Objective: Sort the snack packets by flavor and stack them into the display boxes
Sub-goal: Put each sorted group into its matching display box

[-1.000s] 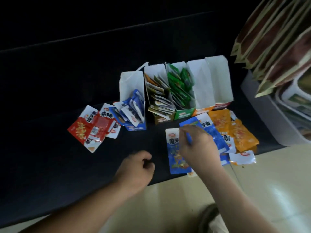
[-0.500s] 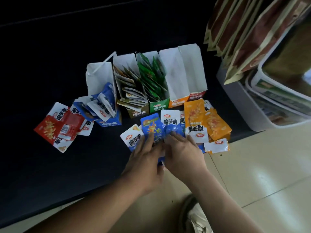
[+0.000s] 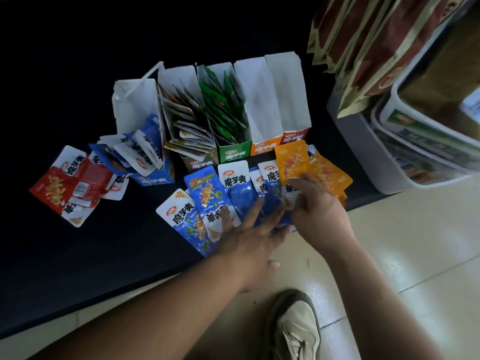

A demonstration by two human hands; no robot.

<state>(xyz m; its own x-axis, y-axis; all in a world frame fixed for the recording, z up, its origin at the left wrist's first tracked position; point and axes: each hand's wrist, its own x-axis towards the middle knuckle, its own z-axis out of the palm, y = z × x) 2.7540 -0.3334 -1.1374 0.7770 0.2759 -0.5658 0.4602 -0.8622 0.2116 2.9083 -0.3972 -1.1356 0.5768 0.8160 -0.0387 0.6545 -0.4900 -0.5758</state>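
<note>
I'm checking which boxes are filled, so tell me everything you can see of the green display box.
The green display box stands upright on the dark surface, third from the left in the row, between the olive-brown box and the orange box. It looks like thin card: green printed front, white inside walls, open top. Green packets fill it, standing on edge.

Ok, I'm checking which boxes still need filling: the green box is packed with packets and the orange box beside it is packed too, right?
Not quite: the green box is packed with packets, but the orange box beside it is empty, its white inside bare in the head view.
</note>
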